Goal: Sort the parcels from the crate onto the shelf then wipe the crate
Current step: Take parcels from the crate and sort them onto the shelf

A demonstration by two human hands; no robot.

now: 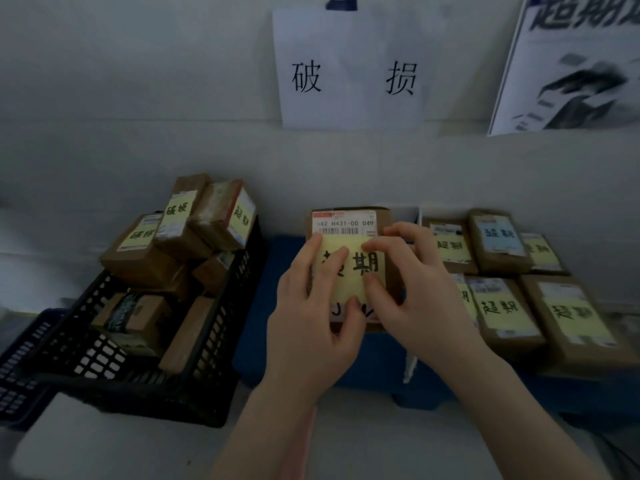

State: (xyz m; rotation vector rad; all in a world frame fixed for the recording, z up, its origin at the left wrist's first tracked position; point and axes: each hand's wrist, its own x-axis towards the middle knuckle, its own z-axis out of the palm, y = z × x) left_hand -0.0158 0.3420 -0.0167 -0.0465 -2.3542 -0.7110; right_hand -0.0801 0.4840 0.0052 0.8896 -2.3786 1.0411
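— Where the blue shelf surface runs between the crate and the sorted rows, what sits there?

— A brown cardboard parcel, lying flat, with a white barcode label at its far edge and a yellow sticky note, handwritten in black, across its top.

— And the hands?

— Both are on it. The left hand lies over the note's left half, fingers nearly straight and pressing down, thumb at the note's near edge. The right hand has its fingers curled over the parcel's right side, thumb planted on the note.

— The crate?

— A black plastic lattice crate stands just left of the blue surface, with more brown boxes heaped in it, several wearing yellow notes.

— And to the right?

— Past a thin white divider, flat brown packages with notes lie in two rows. A white paper sheet bearing two black characters hangs on the wall above.
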